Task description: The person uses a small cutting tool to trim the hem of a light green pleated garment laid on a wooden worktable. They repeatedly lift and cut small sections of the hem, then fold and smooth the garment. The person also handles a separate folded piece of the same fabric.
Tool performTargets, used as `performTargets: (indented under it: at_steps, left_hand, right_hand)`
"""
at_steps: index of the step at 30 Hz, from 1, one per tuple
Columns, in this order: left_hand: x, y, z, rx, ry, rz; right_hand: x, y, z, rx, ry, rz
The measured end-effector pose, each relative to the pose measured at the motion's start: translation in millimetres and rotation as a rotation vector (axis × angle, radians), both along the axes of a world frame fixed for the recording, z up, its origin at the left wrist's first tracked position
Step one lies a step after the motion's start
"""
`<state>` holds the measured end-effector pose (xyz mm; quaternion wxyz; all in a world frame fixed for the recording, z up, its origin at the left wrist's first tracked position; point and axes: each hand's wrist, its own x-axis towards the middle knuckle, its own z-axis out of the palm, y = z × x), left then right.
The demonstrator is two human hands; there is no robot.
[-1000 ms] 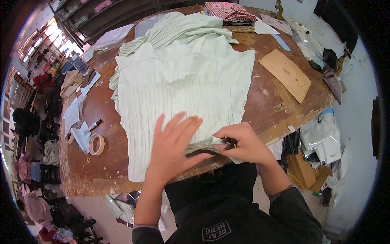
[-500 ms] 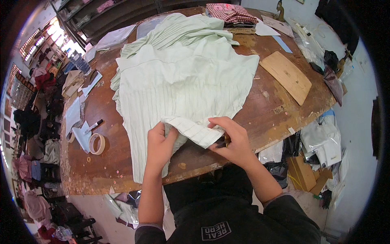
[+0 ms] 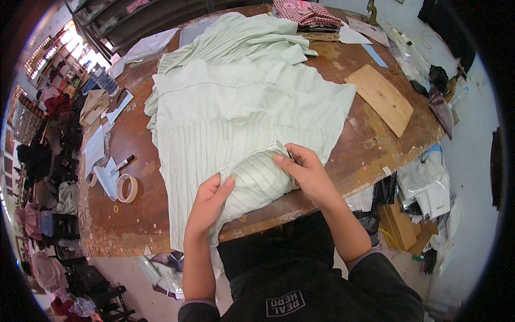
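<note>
In the head view, a pale green pleated garment (image 3: 247, 102) lies spread over the middle of the worktop (image 3: 145, 231), its far end bunched in loose folds and its lower left part reaching the near edge. A section of its near end is lifted and turned up between the two hands, the pleats slanting across it.

The left hand (image 3: 206, 204) has its fingers clamped on the left end of this section, thumb on top of the cloth. The right hand (image 3: 308, 174) pinches the raised right corner, thumb on the near face; a small dark item shows beside its fingers, too hidden to name.

Left of the garment are a roll of tape (image 3: 126, 200), standing on its rim or tilted, I cannot tell which, and a black-capped marker (image 3: 122, 164) lying on light blue paper (image 3: 109, 180). Right of it, near its right corner, lies a tan board (image 3: 382, 100). At the far side sits a stack of folded clothes (image 3: 310, 15), a red-and-white checked one on top.
</note>
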<state>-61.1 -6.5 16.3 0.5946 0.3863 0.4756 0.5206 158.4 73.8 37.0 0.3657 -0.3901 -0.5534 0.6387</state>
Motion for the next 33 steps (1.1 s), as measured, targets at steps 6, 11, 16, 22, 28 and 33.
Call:
performTargets:
  at_steps: [6,11,16,22,28,33]
  left_hand:
    - [16,9,19,0.263,0.342,0.195]
    - [-7,18,15,0.135,0.201,0.273]
    - [-26,28,28,0.184,0.016,0.461]
    - [-33,29,19,0.197,-0.024,0.487]
    - [-50,19,21,0.198,0.049,0.537]
    - [-69,16,9,0.241,0.031,0.540]
  right_hand:
    - [0,-2,3,0.029,0.006,0.040]
    - [6,-2,-3,0.698,-0.416,-0.006]
    - [26,2,-17,0.543,-0.712,-0.102]
    - [25,4,-9,0.582,-0.676,-0.055]
    - [23,11,-9,0.670,-0.698,-0.100]
    - [43,26,-47,0.460,-0.449,-0.186]
